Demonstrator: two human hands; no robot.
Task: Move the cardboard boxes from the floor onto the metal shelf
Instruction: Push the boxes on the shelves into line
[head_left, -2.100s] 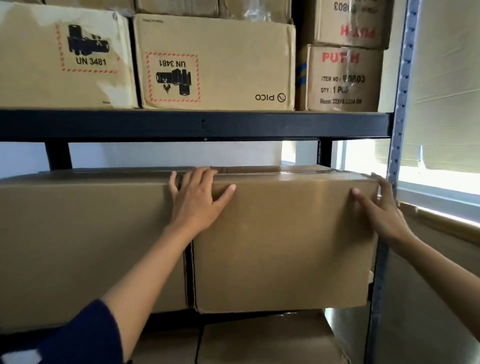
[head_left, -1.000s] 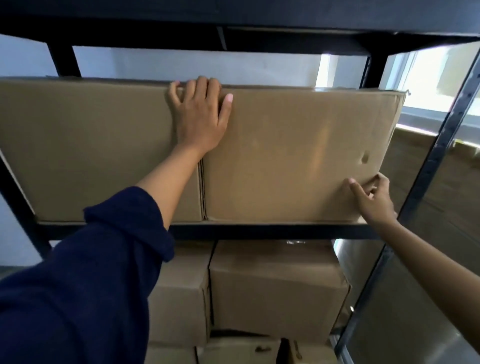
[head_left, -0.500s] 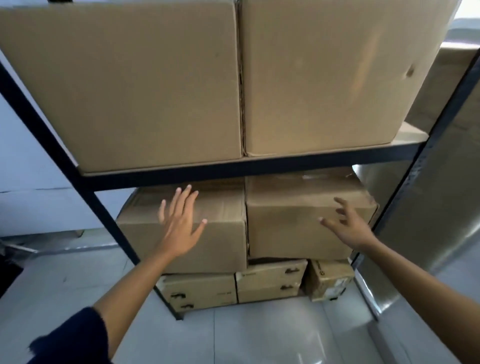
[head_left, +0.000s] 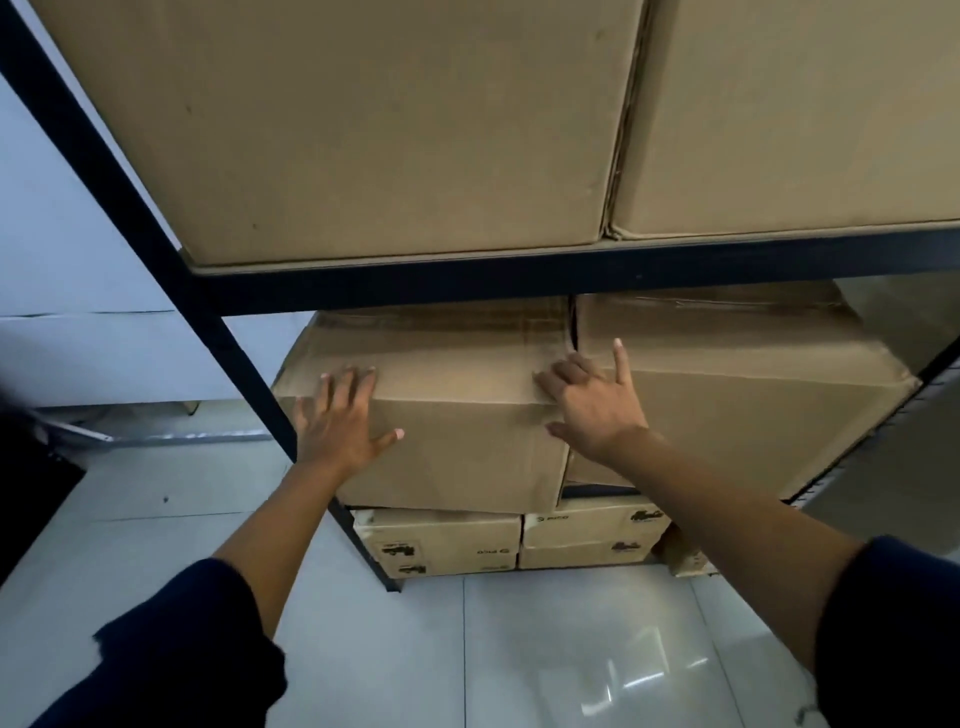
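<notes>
Facing the black metal shelf (head_left: 519, 278), you have both hands on one cardboard box (head_left: 457, 415) in the lower bay, under the dark crossbeam.

Item 1 — your left hand (head_left: 340, 423): fingers straight and spread, palm flat on the box's front face near its left top corner, fingertips reaching over the top edge, thumb stretched out to the right. It clasps nothing.

Item 2 — your right hand (head_left: 595, 408): at the box's right top corner, beside the seam with the neighbouring box (head_left: 737, 395). Index finger points up and away; the other fingers bend over the corner edge. Whether they actually hold the edge cannot be told.

Item 3: the cardboard box itself, plain brown, sits inside the shelf frame just right of the slanted black upright (head_left: 156, 249), resting on a stack of smaller printed cartons (head_left: 441, 543) that stand on the floor (head_left: 519, 649). Its right side touches the neighbouring box.

Item 4: upper tier, two large brown boxes side by side, the left one (head_left: 363, 130) and the right one (head_left: 789, 114), pressed together at a vertical seam and sitting on the crossbeam.

Item 5: dark blue sleeves (head_left: 176, 654) on both your forearms, pushed up above the wrist.

Item 6: glossy pale floor tiles below, with a pale wall (head_left: 62, 270) at left
</notes>
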